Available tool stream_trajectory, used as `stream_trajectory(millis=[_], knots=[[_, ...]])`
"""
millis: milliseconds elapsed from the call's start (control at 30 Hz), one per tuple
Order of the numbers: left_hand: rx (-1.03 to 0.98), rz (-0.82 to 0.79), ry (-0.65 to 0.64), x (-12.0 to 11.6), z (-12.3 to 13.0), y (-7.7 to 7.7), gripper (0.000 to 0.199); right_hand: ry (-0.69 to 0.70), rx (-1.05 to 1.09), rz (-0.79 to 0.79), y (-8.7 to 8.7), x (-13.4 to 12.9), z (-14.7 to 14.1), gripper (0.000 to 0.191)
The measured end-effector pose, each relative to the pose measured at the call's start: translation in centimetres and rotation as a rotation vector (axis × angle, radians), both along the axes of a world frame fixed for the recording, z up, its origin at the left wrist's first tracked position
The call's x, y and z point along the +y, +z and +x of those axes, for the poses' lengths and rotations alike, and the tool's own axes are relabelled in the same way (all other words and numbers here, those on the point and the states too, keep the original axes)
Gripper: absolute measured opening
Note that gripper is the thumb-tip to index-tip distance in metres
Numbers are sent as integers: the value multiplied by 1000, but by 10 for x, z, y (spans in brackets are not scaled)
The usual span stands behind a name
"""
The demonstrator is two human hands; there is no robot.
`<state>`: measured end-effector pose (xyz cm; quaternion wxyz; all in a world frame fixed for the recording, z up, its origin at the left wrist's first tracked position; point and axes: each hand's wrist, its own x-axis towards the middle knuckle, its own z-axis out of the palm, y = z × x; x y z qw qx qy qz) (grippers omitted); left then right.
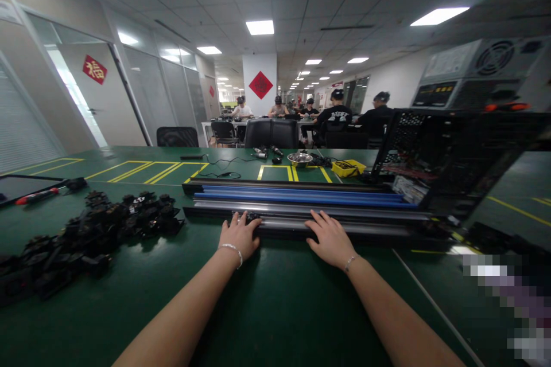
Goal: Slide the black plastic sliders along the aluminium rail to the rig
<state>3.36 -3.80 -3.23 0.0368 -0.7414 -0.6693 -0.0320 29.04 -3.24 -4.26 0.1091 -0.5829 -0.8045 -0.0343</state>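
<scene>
My left hand (239,236) lies palm down with its fingers spread, the fingertips on the front edge of a long black-and-silver bar (284,225). Farther right on the same bar rests my right hand (331,238), its fingers stretched out and apart. Neither hand is wrapped around anything. Behind this bar several similar long bars lie side by side, among them a blue bar (301,195) and a black bar (275,184) at the back. The undersides of both hands are hidden.
Small black parts (99,223) are heaped at left, near a red-tipped screwdriver (37,196). An open computer case (456,160) stands at right, power supplies (473,69) above it. A metal bowl (300,159) and yellow basket (348,168) sit beyond the bars. People sit farther back.
</scene>
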Motion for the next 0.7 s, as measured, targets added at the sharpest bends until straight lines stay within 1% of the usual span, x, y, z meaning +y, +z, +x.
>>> stream_trajectory(millis=[167, 500, 700], knots=[[-6, 5, 20, 1, -8, -3, 53, 7, 4, 0, 1, -1, 0, 44], [-15, -5, 63, 3, -17, -3, 53, 13, -1, 19, -1, 0, 0, 45], [-14, -8, 52, 4, -23, -3, 52, 13, -4, 27, -1, 0, 0, 45]])
